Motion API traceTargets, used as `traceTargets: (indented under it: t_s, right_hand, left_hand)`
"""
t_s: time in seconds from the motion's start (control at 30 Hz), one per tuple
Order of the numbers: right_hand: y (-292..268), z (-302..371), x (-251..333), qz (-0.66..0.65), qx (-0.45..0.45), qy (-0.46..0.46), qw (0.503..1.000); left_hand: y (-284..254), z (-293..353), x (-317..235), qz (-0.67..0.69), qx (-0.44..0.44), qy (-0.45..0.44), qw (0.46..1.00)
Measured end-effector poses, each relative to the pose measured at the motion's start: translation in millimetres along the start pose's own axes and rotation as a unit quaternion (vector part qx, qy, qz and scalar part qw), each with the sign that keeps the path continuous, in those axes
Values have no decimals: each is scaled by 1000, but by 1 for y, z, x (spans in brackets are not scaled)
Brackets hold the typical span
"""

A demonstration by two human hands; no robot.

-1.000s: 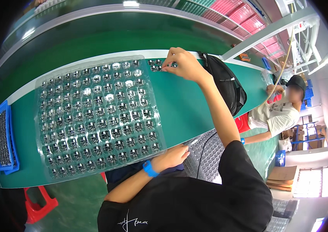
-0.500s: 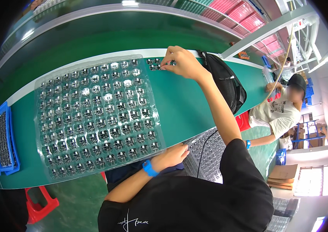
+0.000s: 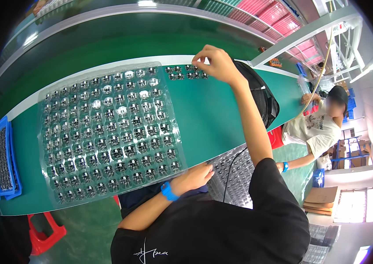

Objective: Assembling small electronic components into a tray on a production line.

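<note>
while the right hand (image 3: 217, 66) hangs over the far edge of the bench at about 1 o'clock from mid-view, the little dark-and-silver parts (image 3: 189, 75) sit on the green table (image 3: 213, 119) at 12, in two small clusters of short rows. that hand's thumb and index fingertips come together right by the back of the right-hand cluster; can't tell if there's a part pinched in there, the fingers hide it.

the big clear plastic tray (image 3: 174, 132) is over at 9 o'clock, lying flat, its pockets holding rows of similar bits. left hand (image 3: 197, 176) is down near 6 by the tray's near right corner, fingers loosely curled, and honestly can't tell if anything's inside.

further out: black bag (image 3: 265, 101) on the table at 2, more filled trays (image 3: 239, 171) below the table edge around 4-5, blue bins (image 3: 16, 182) toward 8-9, red stool (image 3: 39, 244) at 8, and another person (image 3: 318, 130) in a white top at 3.
</note>
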State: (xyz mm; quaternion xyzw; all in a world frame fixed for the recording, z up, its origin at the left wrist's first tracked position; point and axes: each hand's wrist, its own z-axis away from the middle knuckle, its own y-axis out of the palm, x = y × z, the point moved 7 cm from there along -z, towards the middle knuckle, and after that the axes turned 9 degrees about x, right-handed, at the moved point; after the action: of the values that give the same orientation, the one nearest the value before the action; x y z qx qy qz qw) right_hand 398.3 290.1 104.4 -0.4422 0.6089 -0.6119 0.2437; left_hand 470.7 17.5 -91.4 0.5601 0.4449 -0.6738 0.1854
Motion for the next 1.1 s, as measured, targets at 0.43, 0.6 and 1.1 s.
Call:
traceTargets:
  t_s: [0.43,0.6,1.1]
  right_hand:
    - [22,-5,-7,0,17,-35,999]
    - [26,-5,0,-9,23,-51,998]
    - [7,17,13,-6,17,1,1000]
  left_hand:
    - [-2,0,-1,-6,2,-2,1000]
    - [-1,-1,0,-6,3,-6,1000]
    - [-1,1,4,-2,-18,-3,1000]
